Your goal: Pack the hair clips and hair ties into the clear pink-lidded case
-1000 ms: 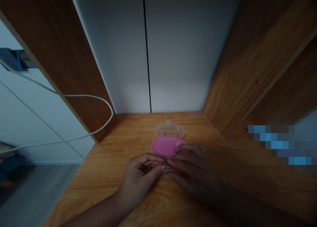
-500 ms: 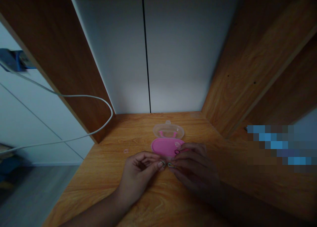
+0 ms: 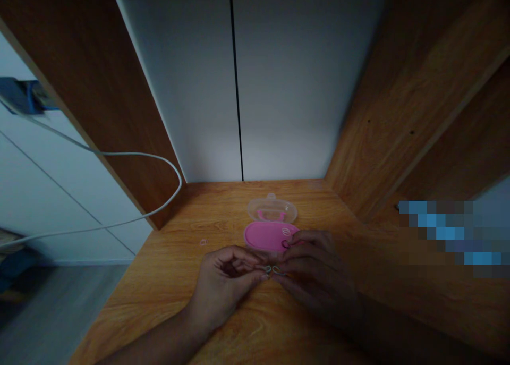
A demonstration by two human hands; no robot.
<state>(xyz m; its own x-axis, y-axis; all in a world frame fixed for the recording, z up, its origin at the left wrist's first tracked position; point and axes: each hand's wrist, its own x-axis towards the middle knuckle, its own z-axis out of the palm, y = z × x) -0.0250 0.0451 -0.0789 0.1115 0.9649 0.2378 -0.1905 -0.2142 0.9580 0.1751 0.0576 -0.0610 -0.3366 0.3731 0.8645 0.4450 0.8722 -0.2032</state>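
Note:
My left hand [image 3: 225, 282] and my right hand [image 3: 313, 274] meet fingertip to fingertip low over the wooden desk [image 3: 167, 280]. Each pinches a small wire clip; the two paper clips [image 3: 273, 270] sit side by side between the fingertips, touching or nearly so. Just behind the hands lies an open pink oval case [image 3: 266, 235] with a clip or two lying on it, and its clear lid [image 3: 272, 210] is folded back behind it.
A tiny pink clip [image 3: 203, 242] lies alone on the desk to the left. A white cable [image 3: 131, 155] loops past the desk's left side panel. Wooden side walls and a white back panel [image 3: 239, 88] close in the desk. A blurred blue patch sits at right.
The hands drew slightly apart half a second ago, with a clip in each, and have come back together. The case has not moved.

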